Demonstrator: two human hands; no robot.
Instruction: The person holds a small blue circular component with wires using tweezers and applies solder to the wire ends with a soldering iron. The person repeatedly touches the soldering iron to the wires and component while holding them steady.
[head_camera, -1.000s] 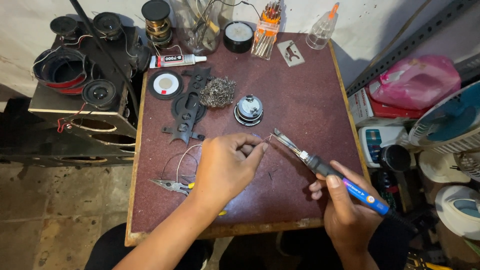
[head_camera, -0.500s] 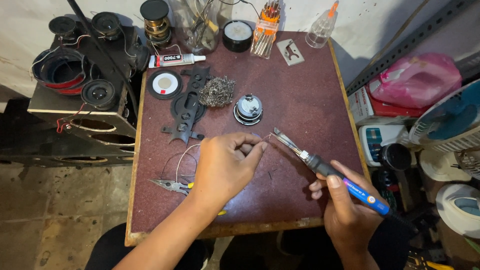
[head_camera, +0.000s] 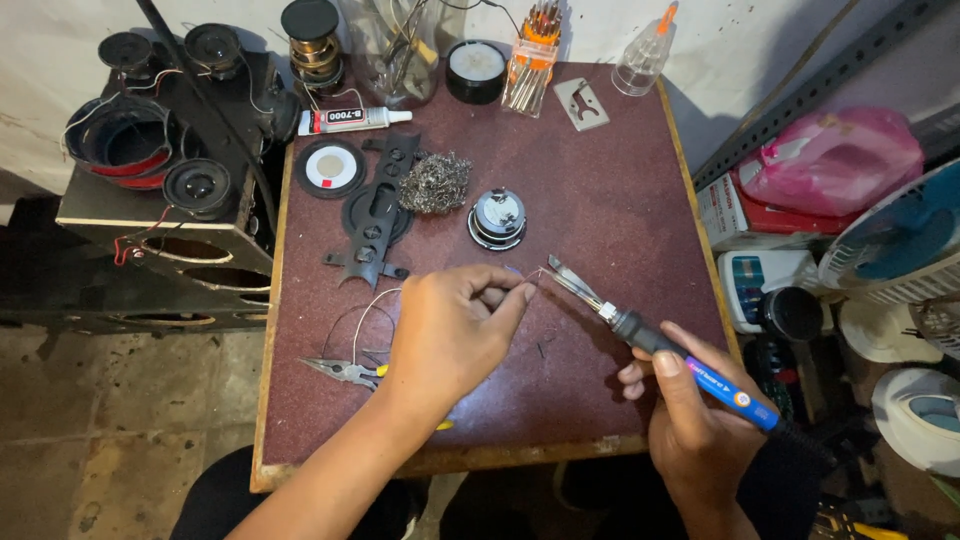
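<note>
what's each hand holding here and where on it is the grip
The right hand grips a soldering iron by its blue handle. The left hand pinches a thin wire near its end, at the iron's tip.

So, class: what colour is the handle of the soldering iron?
Blue, with a black collar near the metal tip; the soldering iron in the right hand shows best in the head view.

I see my left hand at the frame's centre, over the bench, its fingertips meeting the soldering iron tip; my right hand grips the iron at lower right. Pliers lie left of my left hand. Above it sit steel wool and a round metal part; a glue tube lies upper left.
</note>
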